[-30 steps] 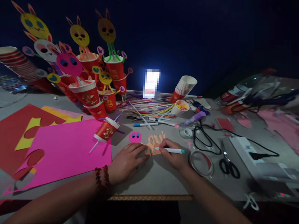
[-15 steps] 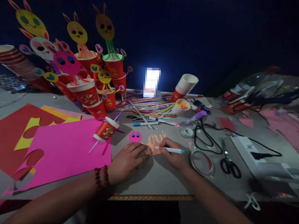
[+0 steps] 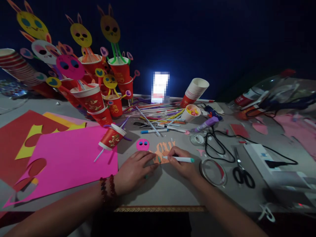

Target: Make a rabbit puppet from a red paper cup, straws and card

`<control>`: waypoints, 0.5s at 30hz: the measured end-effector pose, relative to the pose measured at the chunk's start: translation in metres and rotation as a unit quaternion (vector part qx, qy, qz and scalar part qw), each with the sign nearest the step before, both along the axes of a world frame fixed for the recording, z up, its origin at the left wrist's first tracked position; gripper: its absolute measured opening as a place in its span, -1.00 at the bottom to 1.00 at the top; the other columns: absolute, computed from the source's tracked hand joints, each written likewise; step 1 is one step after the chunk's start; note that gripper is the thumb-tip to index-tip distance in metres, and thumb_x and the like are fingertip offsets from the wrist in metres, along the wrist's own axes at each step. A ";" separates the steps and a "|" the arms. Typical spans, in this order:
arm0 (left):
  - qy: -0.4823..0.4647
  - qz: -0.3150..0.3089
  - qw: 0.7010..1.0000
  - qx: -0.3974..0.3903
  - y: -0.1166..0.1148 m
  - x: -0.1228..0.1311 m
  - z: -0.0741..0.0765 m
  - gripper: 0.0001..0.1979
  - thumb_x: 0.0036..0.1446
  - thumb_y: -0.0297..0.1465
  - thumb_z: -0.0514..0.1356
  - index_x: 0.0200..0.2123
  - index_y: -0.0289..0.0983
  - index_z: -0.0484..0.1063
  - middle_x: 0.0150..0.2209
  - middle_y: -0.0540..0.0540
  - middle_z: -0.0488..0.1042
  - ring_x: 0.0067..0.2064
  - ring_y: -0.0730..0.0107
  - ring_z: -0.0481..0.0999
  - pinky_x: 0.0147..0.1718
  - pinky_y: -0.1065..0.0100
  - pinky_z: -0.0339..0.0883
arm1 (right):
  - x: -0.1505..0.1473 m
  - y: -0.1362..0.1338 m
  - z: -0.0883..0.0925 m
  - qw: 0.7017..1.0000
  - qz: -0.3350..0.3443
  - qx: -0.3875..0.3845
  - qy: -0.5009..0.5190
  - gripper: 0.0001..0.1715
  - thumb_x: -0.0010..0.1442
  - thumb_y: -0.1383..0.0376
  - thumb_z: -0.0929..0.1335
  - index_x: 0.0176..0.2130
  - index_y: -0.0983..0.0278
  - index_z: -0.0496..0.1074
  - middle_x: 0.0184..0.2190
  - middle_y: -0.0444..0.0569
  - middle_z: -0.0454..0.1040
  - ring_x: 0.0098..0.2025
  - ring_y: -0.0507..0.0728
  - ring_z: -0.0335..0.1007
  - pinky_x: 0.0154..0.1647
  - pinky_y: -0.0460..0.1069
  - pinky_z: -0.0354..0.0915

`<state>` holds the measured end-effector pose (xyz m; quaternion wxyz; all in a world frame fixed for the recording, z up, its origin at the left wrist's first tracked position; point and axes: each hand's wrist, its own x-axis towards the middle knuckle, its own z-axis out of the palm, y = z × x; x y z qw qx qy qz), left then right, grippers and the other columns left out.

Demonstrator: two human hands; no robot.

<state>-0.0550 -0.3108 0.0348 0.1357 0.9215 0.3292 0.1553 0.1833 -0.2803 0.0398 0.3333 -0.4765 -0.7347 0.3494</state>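
Note:
My right hand [image 3: 182, 164] grips a white marker pen [image 3: 184, 159] with a green end, its tip down at a piece of orange paper [image 3: 168, 146] with cut-out gaps along its far side. A small green mark shows on that paper. Fingers outstretched, my left hand [image 3: 134, 169] lies flat with its fingertips at the paper's left edge. Just beyond the left hand is a round pink paper face [image 3: 142, 144] with blue eyes. A blue-capped marker [image 3: 154, 131] lies farther back.
Red paper cups with rabbit figures [image 3: 89, 98] stand at the left, behind a pink sheet [image 3: 74, 161] and a tipped cup [image 3: 112, 136]. Scissors [image 3: 243, 174], tape rolls [image 3: 213, 172] and a black cord [image 3: 222, 159] lie right. Chenille stems [image 3: 158, 113] and a lit phone [image 3: 160, 87] are behind.
Almost nothing differs. The right hand and marker have shifted very slightly to the left over the orange paper; the left hand stays in place.

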 end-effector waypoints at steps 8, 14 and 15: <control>0.003 -0.002 1.000 0.004 0.000 -0.001 0.000 -0.59 0.23 -0.41 0.12 0.15 -0.16 0.31 0.21 -0.19 0.32 0.20 0.07 0.27 0.10 0.00 0.27 | 0.001 0.000 -0.002 1.000 0.003 -0.008 -0.003 -0.84 0.05 0.30 0.27 -0.54 0.24 0.28 -0.61 -0.17 0.32 -0.54 0.04 0.22 -0.49 -0.08 0.10; 0.006 -0.003 1.000 -0.004 0.001 -0.001 -0.002 -0.60 0.24 -0.41 0.13 0.15 -0.16 0.31 0.21 -0.18 0.31 0.20 0.07 0.26 0.11 0.00 0.25 | 0.001 0.000 0.000 1.000 0.008 -0.017 0.000 -0.83 0.02 0.29 0.27 -0.57 0.24 0.26 -0.64 -0.18 0.30 -0.56 0.03 0.20 -0.50 -0.08 0.09; 0.006 -0.004 1.000 -0.005 0.001 -0.001 -0.002 -0.59 0.24 -0.41 0.13 0.16 -0.16 0.31 0.21 -0.18 0.31 0.20 0.07 0.26 0.11 0.00 0.25 | 0.001 0.000 0.000 1.000 0.009 -0.017 0.003 -0.83 0.02 0.29 0.27 -0.58 0.24 0.25 -0.64 -0.18 0.30 -0.57 0.03 0.19 -0.51 -0.08 0.08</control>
